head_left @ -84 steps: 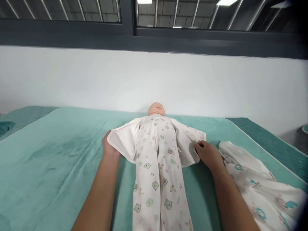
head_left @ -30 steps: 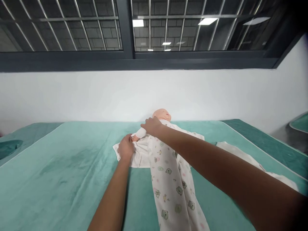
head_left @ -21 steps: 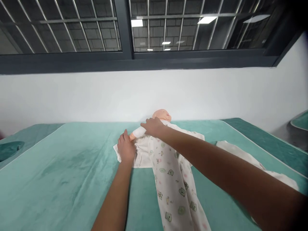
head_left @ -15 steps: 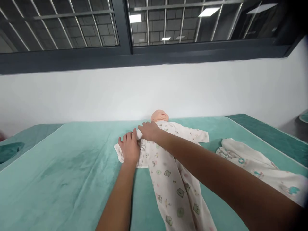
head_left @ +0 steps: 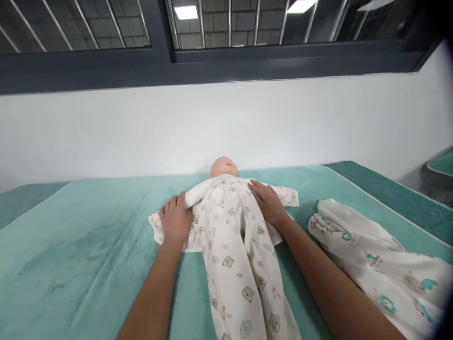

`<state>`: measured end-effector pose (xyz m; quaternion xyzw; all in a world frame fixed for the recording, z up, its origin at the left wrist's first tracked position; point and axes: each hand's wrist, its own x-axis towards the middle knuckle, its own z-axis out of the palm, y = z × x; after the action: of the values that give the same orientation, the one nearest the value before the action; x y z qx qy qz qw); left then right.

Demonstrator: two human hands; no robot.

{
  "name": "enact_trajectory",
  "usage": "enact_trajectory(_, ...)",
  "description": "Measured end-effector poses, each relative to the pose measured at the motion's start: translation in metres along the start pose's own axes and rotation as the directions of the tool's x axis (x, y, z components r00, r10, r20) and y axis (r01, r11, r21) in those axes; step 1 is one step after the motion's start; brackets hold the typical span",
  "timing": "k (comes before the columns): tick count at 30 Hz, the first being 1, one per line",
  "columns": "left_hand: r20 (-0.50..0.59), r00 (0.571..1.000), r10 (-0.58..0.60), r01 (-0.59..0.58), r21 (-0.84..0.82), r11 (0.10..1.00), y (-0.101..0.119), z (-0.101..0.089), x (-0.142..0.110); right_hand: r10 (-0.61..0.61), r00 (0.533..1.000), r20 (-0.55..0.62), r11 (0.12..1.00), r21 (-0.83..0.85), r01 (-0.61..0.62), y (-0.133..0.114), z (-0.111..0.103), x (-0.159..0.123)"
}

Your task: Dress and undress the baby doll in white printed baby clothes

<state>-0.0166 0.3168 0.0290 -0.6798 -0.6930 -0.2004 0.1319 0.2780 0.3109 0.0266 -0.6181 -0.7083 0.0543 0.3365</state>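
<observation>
A doll (head_left: 224, 167) with a bald head lies on its back at the far edge of the padded surface. Over its body spreads a white baby garment (head_left: 226, 236) printed with green bears, its long legs reaching toward me. My left hand (head_left: 176, 219) is closed over the left sleeve (head_left: 198, 191), knuckles up, with the thumb hidden. On the other side, my right hand (head_left: 269, 203) lies with fingers stretched out on the garment's chest edge, near the right sleeve (head_left: 288, 196).
A second white garment (head_left: 368, 255) with teal prints lies crumpled at the right. Beneath everything is a teal padded mat (head_left: 99, 255). A white wall (head_left: 141, 132) rises behind the doll, with a dark-framed barred window (head_left: 226, 61) above it.
My right hand has let go at the left sleeve and moved right across the doll's chest. My left hand stays at the left sleeve. The view has shifted slightly.
</observation>
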Motion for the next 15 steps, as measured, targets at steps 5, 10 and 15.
enact_trajectory(5,-0.012,0.999,-0.03,0.03,-0.022,0.999,0.001,0.003,0.0,0.056,0.992,-0.116,0.993,-0.099,-0.068,0.017,0.002,0.01)
enact_trajectory(10,-0.151,0.988,0.03,-0.073,-0.284,0.956,0.024,-0.019,-0.004,0.157,0.973,-0.167,0.981,-0.09,-0.174,0.017,-0.002,0.016)
enact_trajectory(15,-0.008,0.949,0.316,-0.28,-0.486,0.828,0.101,-0.061,0.018,0.219,0.964,-0.149,0.971,-0.061,-0.23,0.013,-0.003,0.016)
